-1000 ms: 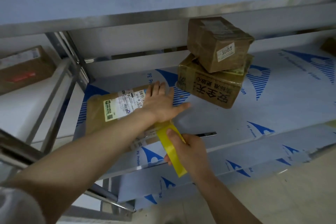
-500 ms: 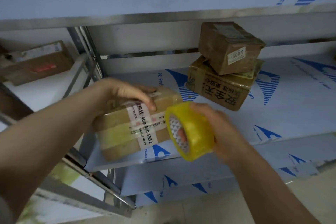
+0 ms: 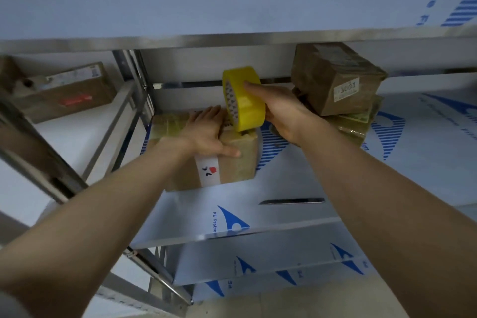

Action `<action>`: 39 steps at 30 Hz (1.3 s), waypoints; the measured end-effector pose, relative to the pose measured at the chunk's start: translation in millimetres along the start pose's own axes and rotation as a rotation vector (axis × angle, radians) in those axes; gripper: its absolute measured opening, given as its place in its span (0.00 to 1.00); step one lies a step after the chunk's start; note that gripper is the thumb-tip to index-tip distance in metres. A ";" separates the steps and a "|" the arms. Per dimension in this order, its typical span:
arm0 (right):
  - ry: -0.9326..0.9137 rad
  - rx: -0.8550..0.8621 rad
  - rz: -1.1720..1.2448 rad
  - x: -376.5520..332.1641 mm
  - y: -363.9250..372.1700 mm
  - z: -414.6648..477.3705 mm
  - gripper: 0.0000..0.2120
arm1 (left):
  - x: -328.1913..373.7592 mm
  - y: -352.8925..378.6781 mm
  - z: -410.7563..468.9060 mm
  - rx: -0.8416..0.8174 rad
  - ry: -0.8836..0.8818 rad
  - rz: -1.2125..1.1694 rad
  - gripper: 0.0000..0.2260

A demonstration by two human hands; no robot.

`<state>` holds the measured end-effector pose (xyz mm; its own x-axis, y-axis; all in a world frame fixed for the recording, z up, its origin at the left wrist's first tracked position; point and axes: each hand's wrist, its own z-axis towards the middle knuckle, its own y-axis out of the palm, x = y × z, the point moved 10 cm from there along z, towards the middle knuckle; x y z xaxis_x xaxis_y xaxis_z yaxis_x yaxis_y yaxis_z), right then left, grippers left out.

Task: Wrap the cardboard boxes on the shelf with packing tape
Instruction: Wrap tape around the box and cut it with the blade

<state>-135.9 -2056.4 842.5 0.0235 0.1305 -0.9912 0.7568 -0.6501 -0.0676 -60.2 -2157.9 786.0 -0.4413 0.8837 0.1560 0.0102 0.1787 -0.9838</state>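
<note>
Both my hands are busy with one cardboard box (image 3: 232,165) at the left end of the middle shelf (image 3: 322,175), close to the steel post (image 3: 139,80) of the rack. My left hand (image 3: 206,134) lies flat on the box's top, fingers straight and together, with the thumb stretched along the upper edge of the front face. My right hand (image 3: 281,111) is clamped on a roll of yellow packing tape (image 3: 245,100), fingers curled round its outer band. The roll stands on edge with its patterned core turned left. Its lower rim meets the box's top right edge, though I cannot tell whether it touches or sits just above.

The box is brown and squat. Glossy, yellowish tape bands cross the left part of its top and cover the right part of its front. A white strip (image 3: 207,170) with small red and black marks runs down the front from under my left palm.

Behind my right hand, an upper box (image 3: 333,72) sits askew on a lower box (image 3: 353,126). Both are shiny with tape, and the upper one has a white label (image 3: 346,89) reading 3003. White film (image 3: 233,219) printed in blue covers the shelf. A slim dark sliver (image 3: 291,201) lies near the shelf's front edge. On the neighbouring rack at left rests another brown box (image 3: 69,93) with a red mark.
</note>
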 end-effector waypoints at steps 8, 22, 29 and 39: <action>-0.097 0.196 -0.059 -19.6 -8.2 -26.8 0.33 | -1.8 2.4 2.1 0.047 -0.028 0.005 0.52; 0.049 0.239 0.056 59.3 -15.9 -116.7 0.19 | -0.3 2.2 -0.3 0.014 -0.073 0.029 0.48; -0.010 0.256 0.117 97.7 -13.8 -115.1 0.15 | 1.2 3.2 -1.9 -0.022 -0.089 0.036 0.51; 0.023 0.220 0.198 120.7 -8.6 -89.6 0.15 | 18.9 -24.6 15.7 -0.085 -0.250 -0.092 0.38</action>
<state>-81.0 -1968.0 733.6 0.1737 0.0001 -0.9848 0.5762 -0.8110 0.1015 -82.9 -2152.5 811.7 -0.6514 0.7297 0.2077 0.0304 0.2987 -0.9539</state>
